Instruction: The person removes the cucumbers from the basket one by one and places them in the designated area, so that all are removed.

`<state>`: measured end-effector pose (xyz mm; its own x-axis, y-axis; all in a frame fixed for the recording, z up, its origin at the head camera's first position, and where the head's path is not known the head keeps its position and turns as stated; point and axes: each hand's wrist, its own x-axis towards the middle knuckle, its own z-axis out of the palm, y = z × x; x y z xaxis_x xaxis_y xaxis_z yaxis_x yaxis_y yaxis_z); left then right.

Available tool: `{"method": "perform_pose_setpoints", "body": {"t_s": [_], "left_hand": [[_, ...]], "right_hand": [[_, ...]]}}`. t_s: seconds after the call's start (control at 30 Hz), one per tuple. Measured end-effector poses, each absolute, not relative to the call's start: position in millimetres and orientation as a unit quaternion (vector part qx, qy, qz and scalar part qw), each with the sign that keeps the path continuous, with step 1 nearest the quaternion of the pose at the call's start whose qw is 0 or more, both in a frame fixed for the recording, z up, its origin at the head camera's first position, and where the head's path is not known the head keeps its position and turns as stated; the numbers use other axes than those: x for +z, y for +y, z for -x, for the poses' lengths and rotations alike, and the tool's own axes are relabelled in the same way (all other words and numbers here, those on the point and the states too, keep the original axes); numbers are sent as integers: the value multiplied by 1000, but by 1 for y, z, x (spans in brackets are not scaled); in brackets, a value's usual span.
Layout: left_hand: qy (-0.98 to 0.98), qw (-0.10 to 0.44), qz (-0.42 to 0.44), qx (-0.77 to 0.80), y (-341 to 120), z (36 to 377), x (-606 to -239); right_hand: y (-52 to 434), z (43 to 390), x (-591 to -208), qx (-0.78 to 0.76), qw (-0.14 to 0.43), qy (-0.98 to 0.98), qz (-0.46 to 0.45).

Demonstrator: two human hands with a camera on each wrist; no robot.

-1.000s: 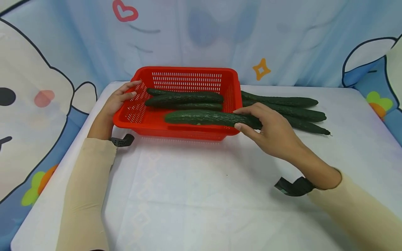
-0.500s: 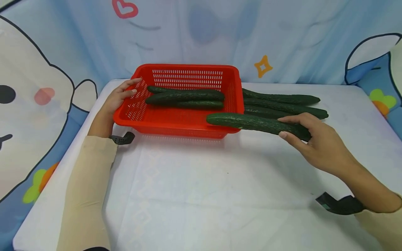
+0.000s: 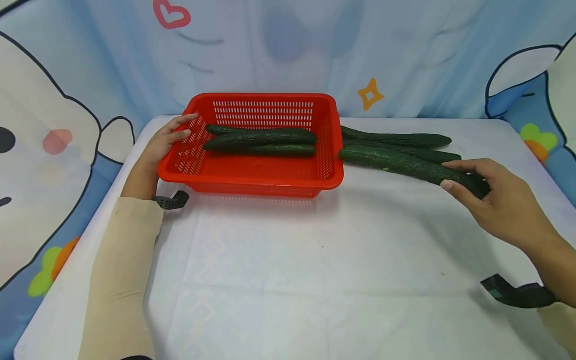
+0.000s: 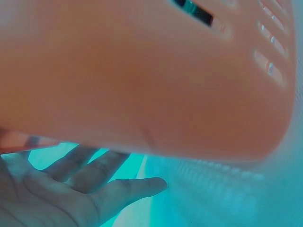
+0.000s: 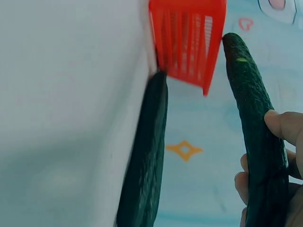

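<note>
In the head view, my right hand pinches a dark green cucumber near its right end. Its far tip overlaps the right rim of a red plastic basket. The right wrist view shows the thumb on one side of this cucumber and fingers on the other. My left hand rests on the basket's left rim, fingers extended; from the left wrist, its thumb lies straight beneath the basket wall. Inside the basket, three cucumbers lie together along the back.
To the right of the basket, other cucumbers lie on the white-covered table, partly hidden behind the held one. A light blue printed curtain hangs behind the table. A black strap mount sits at the right wrist.
My right hand has moved right with the cucumber, from over the basket to beyond its right rim, above the loose cucumbers. My left hand stays on the basket.
</note>
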<state>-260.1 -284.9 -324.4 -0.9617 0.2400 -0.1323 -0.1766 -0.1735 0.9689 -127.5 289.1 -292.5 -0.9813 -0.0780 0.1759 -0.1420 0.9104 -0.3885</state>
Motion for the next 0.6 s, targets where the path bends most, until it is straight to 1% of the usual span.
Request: {"method": "perform_pose_setpoints", "body": {"t_s": [0.13, 0.27, 0.43, 0.6], "left_hand": [[622, 137, -28, 770, -285, 260, -325], [622, 140, -23, 770, -285, 261, -325], [623, 137, -19, 770, -286, 261, -325], [621, 135, -26, 772, -285, 261, -326]], "right_hand": [[300, 135, -299, 189, 77, -979, -28], [304, 141, -309, 175, 51, -983, -16], [299, 148, -317, 166, 21, -985, -32], [291, 155, -323, 168, 11, -984, -55]]}}
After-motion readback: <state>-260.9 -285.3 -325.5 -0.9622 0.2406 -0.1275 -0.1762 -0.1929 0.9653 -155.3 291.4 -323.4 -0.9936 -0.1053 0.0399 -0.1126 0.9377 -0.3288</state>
